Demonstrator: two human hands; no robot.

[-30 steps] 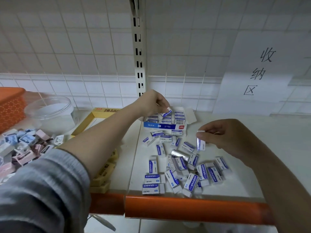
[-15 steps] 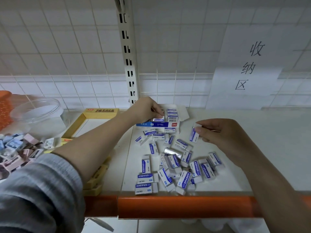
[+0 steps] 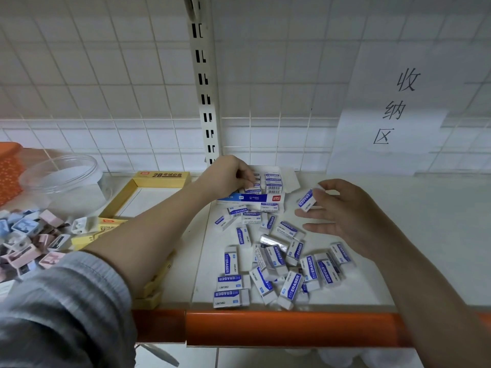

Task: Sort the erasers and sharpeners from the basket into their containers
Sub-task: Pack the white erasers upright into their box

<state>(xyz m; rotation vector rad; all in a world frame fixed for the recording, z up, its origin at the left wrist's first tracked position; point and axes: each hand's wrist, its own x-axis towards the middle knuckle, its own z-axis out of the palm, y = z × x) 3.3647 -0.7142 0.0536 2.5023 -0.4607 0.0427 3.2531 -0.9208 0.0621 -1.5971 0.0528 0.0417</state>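
Fingers (image 3: 245, 179) of your left hand (image 3: 225, 176) curl on an eraser, tucking it into the eraser box (image 3: 255, 197), part filled. Your right hand (image 3: 342, 213) pinches another eraser (image 3: 307, 199) just right of the box. Head view: loose erasers (image 3: 276, 258) lie below both hands; sharpeners (image 3: 29, 240) piled far left, jar (image 3: 63, 179) apparently empty. Roughly midway, I judge.

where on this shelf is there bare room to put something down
Bare shelf lies right of the right hand, up to the tiled wall. Crowded: the loose eraser pile in front of the eraser box under the left hand, and the sharpeners at far left.
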